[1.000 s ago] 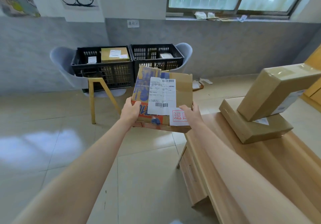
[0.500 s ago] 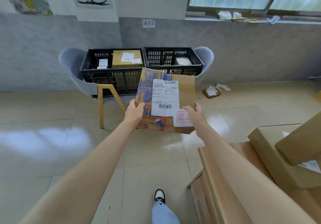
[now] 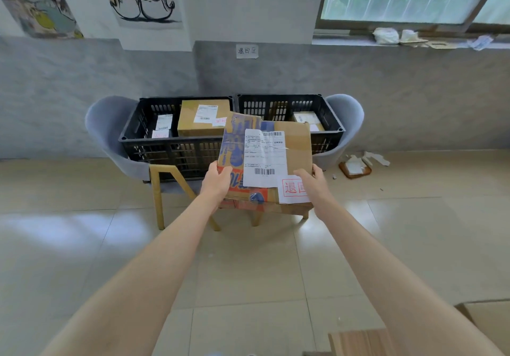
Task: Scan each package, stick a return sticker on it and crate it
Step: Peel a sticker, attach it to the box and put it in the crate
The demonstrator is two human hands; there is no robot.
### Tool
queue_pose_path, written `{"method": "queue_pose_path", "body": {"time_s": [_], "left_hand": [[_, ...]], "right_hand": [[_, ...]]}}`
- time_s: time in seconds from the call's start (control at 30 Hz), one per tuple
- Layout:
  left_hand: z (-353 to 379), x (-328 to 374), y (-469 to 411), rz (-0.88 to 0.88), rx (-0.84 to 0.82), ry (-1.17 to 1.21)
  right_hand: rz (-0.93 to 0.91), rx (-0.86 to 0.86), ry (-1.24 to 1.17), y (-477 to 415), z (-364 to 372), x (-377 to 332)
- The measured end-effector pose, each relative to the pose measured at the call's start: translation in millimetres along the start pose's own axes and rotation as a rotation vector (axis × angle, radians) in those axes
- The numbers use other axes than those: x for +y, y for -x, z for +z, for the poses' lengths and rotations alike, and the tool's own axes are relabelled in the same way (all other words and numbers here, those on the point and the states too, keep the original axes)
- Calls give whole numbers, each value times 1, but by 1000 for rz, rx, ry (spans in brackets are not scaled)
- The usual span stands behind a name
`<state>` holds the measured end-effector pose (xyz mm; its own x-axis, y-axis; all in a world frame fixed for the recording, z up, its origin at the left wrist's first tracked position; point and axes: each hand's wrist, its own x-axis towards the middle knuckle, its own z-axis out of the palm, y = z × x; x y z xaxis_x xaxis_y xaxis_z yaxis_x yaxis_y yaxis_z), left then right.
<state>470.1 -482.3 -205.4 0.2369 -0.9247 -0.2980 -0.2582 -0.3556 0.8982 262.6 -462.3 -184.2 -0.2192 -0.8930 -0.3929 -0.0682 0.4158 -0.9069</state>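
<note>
I hold a flat cardboard package point(image 3: 296, 145) with blue and orange print, a white shipping label and a white return sticker point(image 3: 291, 190) with red characters at its lower right corner. My left hand point(image 3: 216, 181) grips its left edge and my right hand point(image 3: 313, 184) grips its right edge. The package is in the air in front of two black crates. The left crate point(image 3: 165, 148) contains a brown box point(image 3: 202, 118) and smaller labelled parcels. In the right crate point(image 3: 325, 123) lies one small labelled box point(image 3: 307, 119).
The crates rest on two grey chairs point(image 3: 107, 132) with wooden legs against the grey wall. Scraps of paper and cardboard point(image 3: 356, 166) lie on the tiled floor to the right. A wooden table corner point(image 3: 356, 344) and a box point(image 3: 488, 319) show at bottom right.
I have moved away from the wooden table toward the crates, still holding the package in both hands. The crates now look closer and the table has nearly left view.
</note>
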Motion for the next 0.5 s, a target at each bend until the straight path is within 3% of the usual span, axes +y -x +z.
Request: {"method": "queue_pose_path", "body": {"time_s": [0.5], "left_hand": [[43, 49, -160, -33, -139, 51]], "right_hand": [[63, 90, -4, -151, 17, -46]]}}
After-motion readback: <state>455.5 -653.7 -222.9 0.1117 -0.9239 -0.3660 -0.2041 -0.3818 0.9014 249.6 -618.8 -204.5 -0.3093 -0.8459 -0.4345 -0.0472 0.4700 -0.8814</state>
